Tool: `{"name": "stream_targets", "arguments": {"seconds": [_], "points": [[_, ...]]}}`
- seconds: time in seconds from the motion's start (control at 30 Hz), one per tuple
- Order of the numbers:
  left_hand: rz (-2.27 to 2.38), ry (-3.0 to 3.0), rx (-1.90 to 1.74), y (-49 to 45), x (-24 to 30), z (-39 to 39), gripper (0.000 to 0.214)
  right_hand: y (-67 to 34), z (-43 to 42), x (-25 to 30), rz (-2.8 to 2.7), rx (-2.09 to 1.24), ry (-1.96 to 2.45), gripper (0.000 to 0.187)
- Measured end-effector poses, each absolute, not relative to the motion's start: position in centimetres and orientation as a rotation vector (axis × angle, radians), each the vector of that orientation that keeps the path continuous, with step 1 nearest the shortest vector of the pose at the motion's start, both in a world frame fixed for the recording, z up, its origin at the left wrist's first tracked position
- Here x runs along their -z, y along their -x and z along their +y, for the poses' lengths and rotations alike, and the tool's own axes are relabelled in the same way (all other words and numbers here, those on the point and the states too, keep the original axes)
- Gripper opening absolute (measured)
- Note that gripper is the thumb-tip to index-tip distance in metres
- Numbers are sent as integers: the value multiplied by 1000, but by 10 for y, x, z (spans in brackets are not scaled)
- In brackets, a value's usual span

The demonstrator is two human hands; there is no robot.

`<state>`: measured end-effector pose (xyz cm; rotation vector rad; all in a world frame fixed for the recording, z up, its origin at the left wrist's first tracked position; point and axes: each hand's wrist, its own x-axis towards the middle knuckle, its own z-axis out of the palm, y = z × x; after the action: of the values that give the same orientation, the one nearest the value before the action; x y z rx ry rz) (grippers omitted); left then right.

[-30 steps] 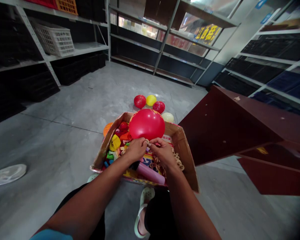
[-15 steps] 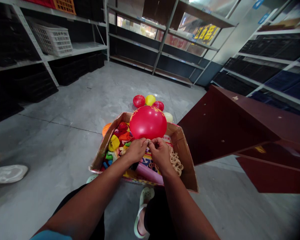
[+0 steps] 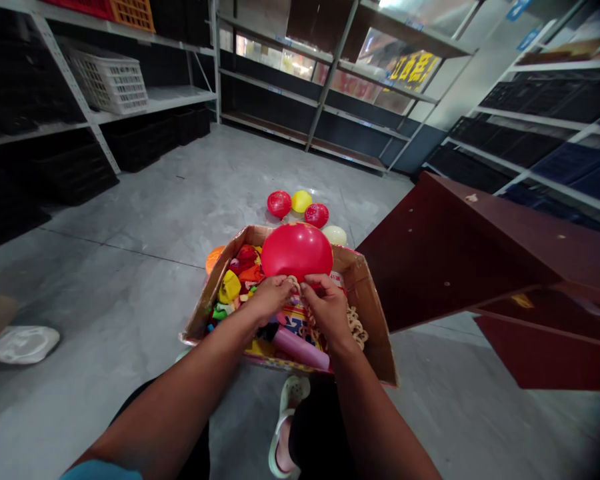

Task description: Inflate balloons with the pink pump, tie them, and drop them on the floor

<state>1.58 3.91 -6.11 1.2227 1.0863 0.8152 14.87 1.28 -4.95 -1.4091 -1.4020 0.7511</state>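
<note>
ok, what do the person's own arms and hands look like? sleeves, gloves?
Left hand and right hand: no gloves. Left arm: blue sleeve at frame bottom, bare below it. Right arm: bare, no sleeve visible.

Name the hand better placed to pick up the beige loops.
Probably the right hand: it is beside the beige loops, which lie on its side of the cardboard box. The left hand is farther away, its fingers at the lower edge of the red balloon.

Storeroom-like space, metal shelving (image 3: 325,93) along walls, stacked black crates (image 3: 65,170), white plastic basket (image 3: 113,80), bare concrete floor (image 3: 145,207)
</note>
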Motion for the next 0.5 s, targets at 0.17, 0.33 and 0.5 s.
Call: {"name": "stream_targets", "arguments": {"seconds": [0.17, 0.33, 0.5], "points": [[806, -873, -680, -8, 50, 36, 27, -153, 16, 49, -1702, -463, 1249, 13], [749, -870, -675, -2, 48, 38, 31, -157, 17, 50, -1737, -503, 1163, 16], [735, -903, -667, 1, 55, 39, 36, -157, 15, 46, -1792, -486, 1214, 11]]}}
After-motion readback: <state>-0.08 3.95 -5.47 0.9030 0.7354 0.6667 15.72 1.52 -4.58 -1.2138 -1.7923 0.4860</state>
